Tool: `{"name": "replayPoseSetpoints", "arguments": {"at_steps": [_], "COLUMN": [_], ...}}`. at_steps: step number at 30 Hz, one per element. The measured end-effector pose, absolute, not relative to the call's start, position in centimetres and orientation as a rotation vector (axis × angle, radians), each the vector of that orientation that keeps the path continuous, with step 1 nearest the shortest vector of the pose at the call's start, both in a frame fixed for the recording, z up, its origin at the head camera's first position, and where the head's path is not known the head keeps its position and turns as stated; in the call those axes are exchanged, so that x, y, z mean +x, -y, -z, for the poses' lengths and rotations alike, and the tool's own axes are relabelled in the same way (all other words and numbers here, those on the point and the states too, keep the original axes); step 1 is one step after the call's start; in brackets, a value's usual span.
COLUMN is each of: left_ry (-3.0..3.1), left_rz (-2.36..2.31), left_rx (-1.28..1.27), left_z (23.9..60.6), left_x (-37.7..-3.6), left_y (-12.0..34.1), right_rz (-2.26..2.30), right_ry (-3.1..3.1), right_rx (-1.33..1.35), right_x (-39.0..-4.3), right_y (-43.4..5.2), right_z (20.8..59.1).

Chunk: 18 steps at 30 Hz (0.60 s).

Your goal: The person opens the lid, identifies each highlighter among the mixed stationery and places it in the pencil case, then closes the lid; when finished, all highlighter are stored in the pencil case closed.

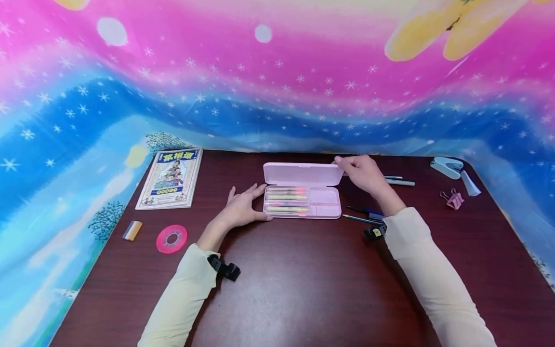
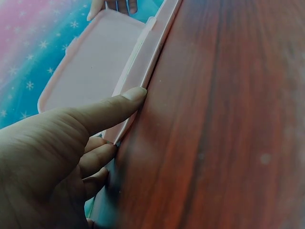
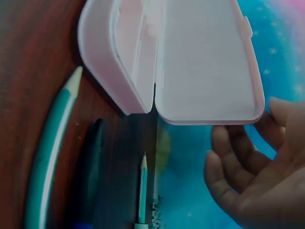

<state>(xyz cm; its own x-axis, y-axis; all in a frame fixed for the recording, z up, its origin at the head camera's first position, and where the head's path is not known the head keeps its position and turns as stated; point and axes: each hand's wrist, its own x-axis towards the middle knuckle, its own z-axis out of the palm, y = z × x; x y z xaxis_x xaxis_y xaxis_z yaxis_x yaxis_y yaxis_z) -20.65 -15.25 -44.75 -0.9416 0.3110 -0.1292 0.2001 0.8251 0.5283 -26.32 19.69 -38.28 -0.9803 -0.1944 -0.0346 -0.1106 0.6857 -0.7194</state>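
Pencil case (image 1: pixel 323 201), pink, lies open mid-table (image 1: pixel 303 289), its raised lid (image 1: pixel 302 174) standing up. The left hand (image 1: pixel 241 208) rests against the case's left end, fingers straight, thumb touching its edge. The right hand (image 1: pixel 363 172) touches the lid's right corner with loosely spread fingers. Highlighters (image 1: pixel 287 200) lie inside.

— Where do we have our left hand (image 1: pixel 243 208)?
— Flat on the surface, palm down, fingers straight and spread, thumb stretched forward; the forearm runs in from the lower left.
— And our right hand (image 1: pixel 362 172)?
— Raised, wrist bent, fingers loosely curved with the tips forward, sleeve reaching down to the wrist.
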Motion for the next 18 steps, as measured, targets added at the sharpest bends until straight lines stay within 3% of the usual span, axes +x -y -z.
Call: {"name": "replayPoseSetpoints", "arguments": {"at_steps": [10,18], "left_ry": [-2.732,-2.638], "left_rz": [-0.862,-1.034], "left_rx": [0.456,0.468], "left_z": [44.7,44.7], "left_x": [-20.6,-20.4], "left_y": [15.9,16.1], "right_rz": [0.942,0.719], "right_ry": [-2.666,-2.702], "right_rx": [-0.640,-0.769], "right_x": [-22.8,-21.6], "right_y": [-20.3,-19.6], "right_z": [39.5,41.1]}}
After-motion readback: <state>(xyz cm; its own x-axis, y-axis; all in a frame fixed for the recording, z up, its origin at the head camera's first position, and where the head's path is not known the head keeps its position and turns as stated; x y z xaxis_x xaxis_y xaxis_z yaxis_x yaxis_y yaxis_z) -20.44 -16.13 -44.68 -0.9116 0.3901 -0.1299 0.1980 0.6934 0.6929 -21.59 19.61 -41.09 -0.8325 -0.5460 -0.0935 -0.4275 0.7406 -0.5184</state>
